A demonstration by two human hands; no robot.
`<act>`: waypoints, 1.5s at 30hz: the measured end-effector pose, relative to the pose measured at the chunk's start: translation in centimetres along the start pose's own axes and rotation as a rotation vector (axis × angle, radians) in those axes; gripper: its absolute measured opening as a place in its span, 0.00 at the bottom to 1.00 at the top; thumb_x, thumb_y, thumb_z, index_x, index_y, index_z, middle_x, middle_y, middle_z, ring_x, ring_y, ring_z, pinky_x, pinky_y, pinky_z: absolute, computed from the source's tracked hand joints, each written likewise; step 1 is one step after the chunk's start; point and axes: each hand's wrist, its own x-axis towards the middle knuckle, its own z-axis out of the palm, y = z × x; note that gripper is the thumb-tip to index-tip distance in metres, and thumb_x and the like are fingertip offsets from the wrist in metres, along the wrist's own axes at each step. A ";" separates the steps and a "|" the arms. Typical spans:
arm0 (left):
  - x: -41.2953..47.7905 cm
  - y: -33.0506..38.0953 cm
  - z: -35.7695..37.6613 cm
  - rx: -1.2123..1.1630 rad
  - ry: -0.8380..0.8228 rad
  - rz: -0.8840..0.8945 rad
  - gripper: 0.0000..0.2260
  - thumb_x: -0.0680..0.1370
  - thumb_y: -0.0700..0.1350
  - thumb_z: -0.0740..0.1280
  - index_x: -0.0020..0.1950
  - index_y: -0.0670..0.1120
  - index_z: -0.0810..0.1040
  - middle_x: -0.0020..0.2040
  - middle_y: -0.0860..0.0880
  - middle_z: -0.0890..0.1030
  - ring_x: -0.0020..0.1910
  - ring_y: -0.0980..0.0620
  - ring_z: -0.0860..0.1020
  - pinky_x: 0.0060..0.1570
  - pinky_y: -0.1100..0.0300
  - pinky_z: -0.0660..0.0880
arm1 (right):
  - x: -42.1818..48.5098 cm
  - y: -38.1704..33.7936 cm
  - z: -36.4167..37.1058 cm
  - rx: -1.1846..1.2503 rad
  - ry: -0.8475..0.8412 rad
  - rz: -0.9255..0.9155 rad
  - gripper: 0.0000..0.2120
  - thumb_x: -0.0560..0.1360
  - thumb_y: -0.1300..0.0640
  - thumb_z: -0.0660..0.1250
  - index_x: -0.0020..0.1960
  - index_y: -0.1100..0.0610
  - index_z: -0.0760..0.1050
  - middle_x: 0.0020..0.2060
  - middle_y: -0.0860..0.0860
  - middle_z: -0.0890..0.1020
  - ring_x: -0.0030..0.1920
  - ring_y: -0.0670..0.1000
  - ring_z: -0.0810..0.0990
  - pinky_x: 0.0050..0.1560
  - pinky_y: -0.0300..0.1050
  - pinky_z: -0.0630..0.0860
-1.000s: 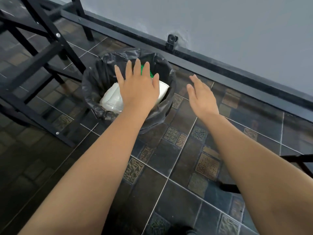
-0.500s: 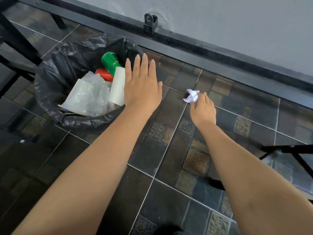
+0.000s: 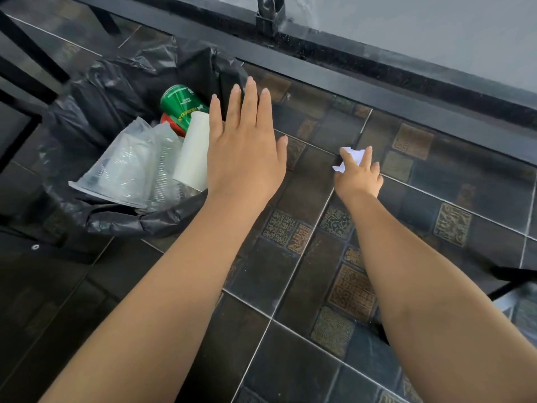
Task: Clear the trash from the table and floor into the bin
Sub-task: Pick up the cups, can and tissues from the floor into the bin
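right hand (image 3: 360, 177) half-hiding crumpled paper (image 3: 351, 159)

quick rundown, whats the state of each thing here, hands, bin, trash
left hand: open, flat, empty, beside the bin
right hand: fingers closing on the crumpled paper
crumpled paper: on the floor, not yet binned
bin: lined with black bag, partly filled
green can: in bin
white cup: in bin
clear plastic cups: in bin, lying on their sides

Crumpled white paper (image 3: 353, 159) on the dark floor tiles, right of the black-lined bin (image 3: 122, 219) holding trash
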 end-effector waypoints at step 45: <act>-8.5 -20.4 -3.3 -0.683 0.135 -0.606 0.27 0.83 0.60 0.44 0.76 0.50 0.67 0.78 0.47 0.62 0.78 0.51 0.56 0.77 0.43 0.44 | -13.9 -21.1 -10.8 0.272 0.290 -0.679 0.18 0.80 0.56 0.55 0.66 0.46 0.74 0.63 0.49 0.78 0.64 0.55 0.74 0.64 0.55 0.66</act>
